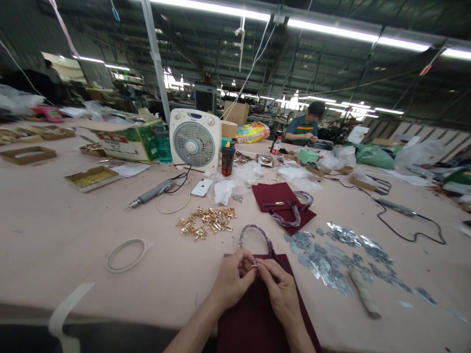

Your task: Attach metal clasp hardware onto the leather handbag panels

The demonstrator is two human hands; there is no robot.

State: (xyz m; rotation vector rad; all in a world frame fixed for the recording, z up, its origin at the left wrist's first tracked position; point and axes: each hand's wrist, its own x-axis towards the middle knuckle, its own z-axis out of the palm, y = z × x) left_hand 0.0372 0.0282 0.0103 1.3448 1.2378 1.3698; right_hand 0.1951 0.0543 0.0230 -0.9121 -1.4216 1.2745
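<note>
Over a dark red bag panel [253, 314] with a plastic-wrapped handle [253, 229], my two hands meet fingertip to fingertip. My left hand [233, 274] is closed in a pinch on a small gold metal fitting [253, 264]. The fingers of my right hand [277, 284] pinch at the same fitting from the other side. Beyond them lies a pile of similar gold fittings [209, 220]. Another dark red bag piece [272, 193] with wrapped handles rests farther back. Many flat silver metal plates [324, 260] are spread out to the right.
A grey electric screwdriver [152, 192] lies at left, another [395, 206] at right. A tape roll [126, 255], phone [201, 187], dark bottle [228, 159] and white fan [195, 139] stand or lie about. A wrapped stick-like object [364, 294] is near right. A co-worker [303, 128] sits across the table.
</note>
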